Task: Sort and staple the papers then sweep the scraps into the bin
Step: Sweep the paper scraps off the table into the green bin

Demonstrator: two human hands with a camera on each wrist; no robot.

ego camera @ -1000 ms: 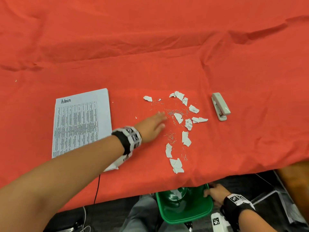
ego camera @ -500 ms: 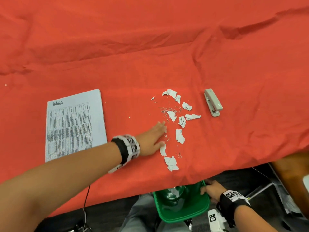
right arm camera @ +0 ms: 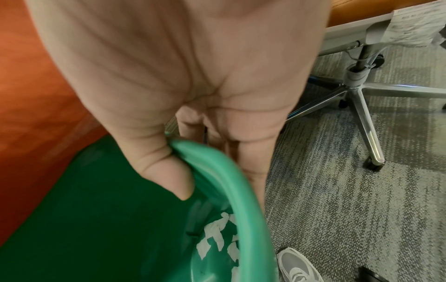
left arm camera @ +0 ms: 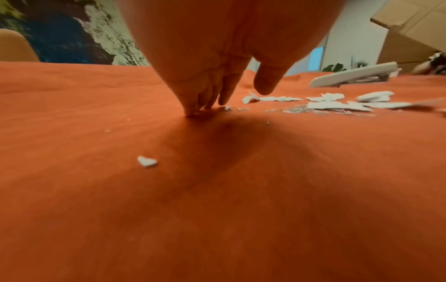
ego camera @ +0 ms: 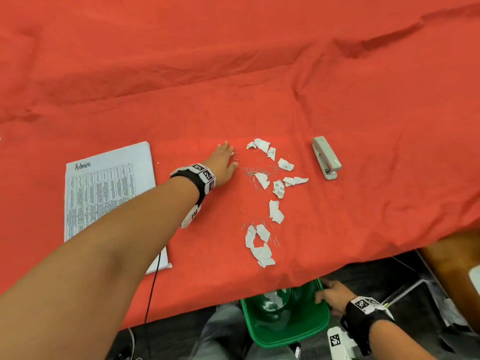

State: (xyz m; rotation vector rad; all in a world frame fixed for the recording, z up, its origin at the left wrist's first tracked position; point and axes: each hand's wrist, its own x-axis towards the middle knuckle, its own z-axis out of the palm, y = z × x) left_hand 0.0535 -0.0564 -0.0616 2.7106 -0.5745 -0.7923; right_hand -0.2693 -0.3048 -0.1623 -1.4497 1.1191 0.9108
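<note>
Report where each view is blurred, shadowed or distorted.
Head view: sharp, evenly lit, the table edge bowed by the wide lens. Left wrist view: the left hand looms large and soft, casting a dark shadow on the red cloth. Right wrist view: the bin rim is smeared.

The table was covered by a wrinkled red cloth (ego camera: 259,74). On it lay a stack of printed white sheets headed "Admin" (ego camera: 109,193) at my left, torn white paper scraps (ego camera: 262,237) mixed with loose metal staples (ego camera: 255,170) in the middle, and a light grey stapler (ego camera: 326,157) at the right. One small scrap (left arm camera: 146,161) lay apart. My left fingertips (left arm camera: 193,111) touched the cloth beside the staples.
</note>
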